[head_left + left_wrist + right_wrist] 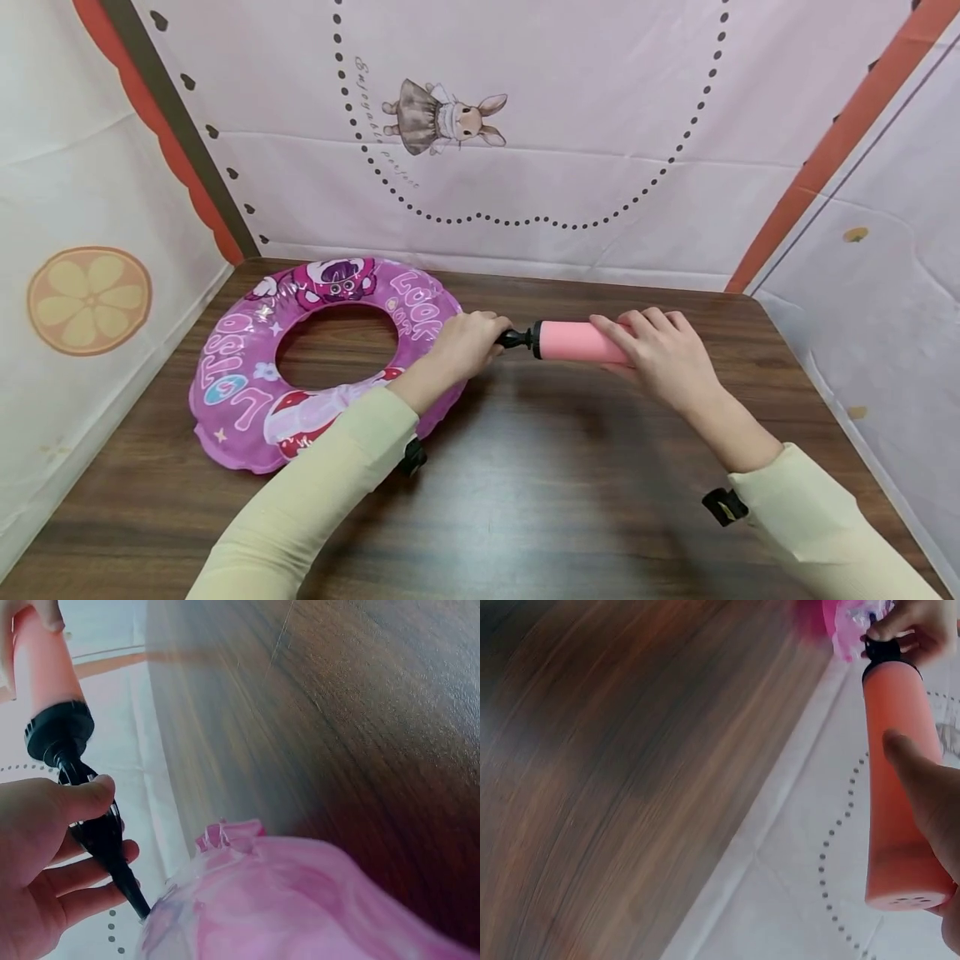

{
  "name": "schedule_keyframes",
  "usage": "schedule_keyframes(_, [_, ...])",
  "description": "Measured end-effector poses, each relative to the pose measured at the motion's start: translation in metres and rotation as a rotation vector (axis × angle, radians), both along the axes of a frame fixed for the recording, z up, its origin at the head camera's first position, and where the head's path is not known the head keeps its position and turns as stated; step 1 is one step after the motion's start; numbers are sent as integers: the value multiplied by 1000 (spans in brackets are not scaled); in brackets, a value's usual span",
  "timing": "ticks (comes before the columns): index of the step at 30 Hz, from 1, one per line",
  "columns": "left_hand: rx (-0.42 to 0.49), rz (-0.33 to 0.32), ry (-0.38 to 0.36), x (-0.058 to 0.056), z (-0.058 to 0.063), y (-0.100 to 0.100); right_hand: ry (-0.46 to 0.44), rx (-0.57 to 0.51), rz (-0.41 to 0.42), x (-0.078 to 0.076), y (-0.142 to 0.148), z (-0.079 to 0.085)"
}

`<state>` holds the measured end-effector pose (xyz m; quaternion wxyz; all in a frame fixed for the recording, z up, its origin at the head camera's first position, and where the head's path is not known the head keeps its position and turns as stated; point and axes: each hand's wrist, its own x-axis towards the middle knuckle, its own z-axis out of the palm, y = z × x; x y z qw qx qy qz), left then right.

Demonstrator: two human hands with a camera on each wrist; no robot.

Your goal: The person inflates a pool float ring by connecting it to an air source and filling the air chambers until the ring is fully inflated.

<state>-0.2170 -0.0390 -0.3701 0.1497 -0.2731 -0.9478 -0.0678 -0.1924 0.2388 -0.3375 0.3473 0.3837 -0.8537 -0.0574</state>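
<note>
A pink hand pump with a black collar and tapered black nozzle is held level above the table. My left hand grips the black nozzle end, thumb on one side and fingers on the other. Around the pink barrel my right hand is wrapped. The purple swim ring, inflated and printed with a cartoon bear, strawberries and lettering, lies at the left under my left forearm. In the left wrist view the nozzle tip meets the ring's edge; whether it sits in a valve is hidden.
The dark wood table stretches below both arms. Printed pale cloth with a rabbit hangs behind it, and more cloth stands along both sides. Black straps show at the wrists.
</note>
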Motion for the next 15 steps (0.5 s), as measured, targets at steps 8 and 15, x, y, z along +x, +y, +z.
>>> schedule_keyframes(8, [-7, -11, -3, 0, -1, 0, -54, -11, -29, 12, 42, 12])
schedule_keyframes(15, [-23, 23, -15, -1, 1, 2, -35, -84, -100, 20, 85, 26])
